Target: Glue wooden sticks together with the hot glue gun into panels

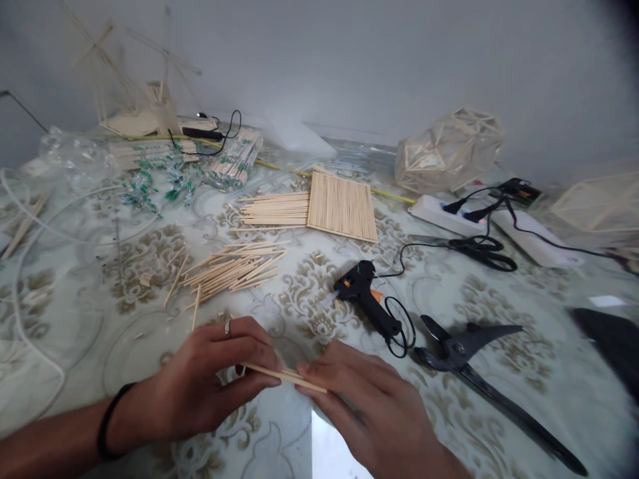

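Note:
My left hand (227,372), with a ring and a black wristband, pinches one end of some thin wooden sticks (289,375). The sticks lie side by side, and how many there are I cannot tell. At their other end, my right hand (359,399) grips them between thumb and fingers. Beyond my left hand lies a loose pile of wooden sticks (234,269). A black glue gun (369,299) rests on its side past my right hand. To the right are garden shears (464,356) with their blades apart.
A flat panel of joined sticks (343,206) lies behind the pile, against more sticks (274,209). Scissors (479,251) and a white power strip (449,216) with black cables are at the right. Stick frameworks (452,150) stand at the back. A white sheet (337,452) lies near my right hand.

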A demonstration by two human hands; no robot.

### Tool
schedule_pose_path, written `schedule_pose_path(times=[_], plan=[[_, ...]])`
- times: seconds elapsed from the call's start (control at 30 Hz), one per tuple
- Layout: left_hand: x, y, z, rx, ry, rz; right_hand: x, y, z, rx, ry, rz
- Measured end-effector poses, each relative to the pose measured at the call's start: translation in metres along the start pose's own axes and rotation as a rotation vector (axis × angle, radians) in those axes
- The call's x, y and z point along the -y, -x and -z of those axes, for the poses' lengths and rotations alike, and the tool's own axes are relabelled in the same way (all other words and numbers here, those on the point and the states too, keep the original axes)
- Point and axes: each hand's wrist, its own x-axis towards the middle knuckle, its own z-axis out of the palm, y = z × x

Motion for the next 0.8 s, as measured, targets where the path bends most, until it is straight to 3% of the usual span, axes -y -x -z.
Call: schedule_pose_path(times=[0.47,0.8], plan=[[-0.0038,0.0034,0.0029,0.035,-0.022,0.040,-0.0029,0.0031,-0.0005,0.028,-0.052,0.002],[-0.0066,0.0024,0.0033,-0.007,-0.052,0.020,-0.0030,0.0021,-0.0009,0.011,-0.110,0.013]])
